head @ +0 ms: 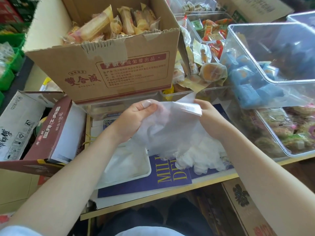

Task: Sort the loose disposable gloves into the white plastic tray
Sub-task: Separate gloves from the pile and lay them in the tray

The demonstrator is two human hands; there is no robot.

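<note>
While both forearms reach forward over the near edge of the table [221, 180], a purple printed sheet [153, 183] lies closest, with yellow lettering on it. On that sheet sits the white plastic tray [147, 173], partly hidden by the left forearm, and flattened clear gloves [129, 162] already lie inside it. Just right of the tray, a crumpled heap of loose gloves [201, 159] rests on the purple sheet, outside the tray.

Above tray and heap, the two hands hold one translucent glove [172, 132] up in the air. The left hand [134, 120] has its fingers curled, thumb and fingertips pinching the glove's upper left edge. The right hand [208, 116] pinches the upper right edge, its fingers [198, 102] closed on the film. The glove hangs down between them, its lower end drooping over the heap.

To the left stand a maroon carton [49, 138] and a white carton [15, 126]. Beyond the hands is a large cardboard box [109, 68] filled with wrapped snacks [110, 24]. To the right, clear plastic bins [272, 65] hold blue-wrapped packets [247, 82] and other packaged sweets, with more bins behind them.
</note>
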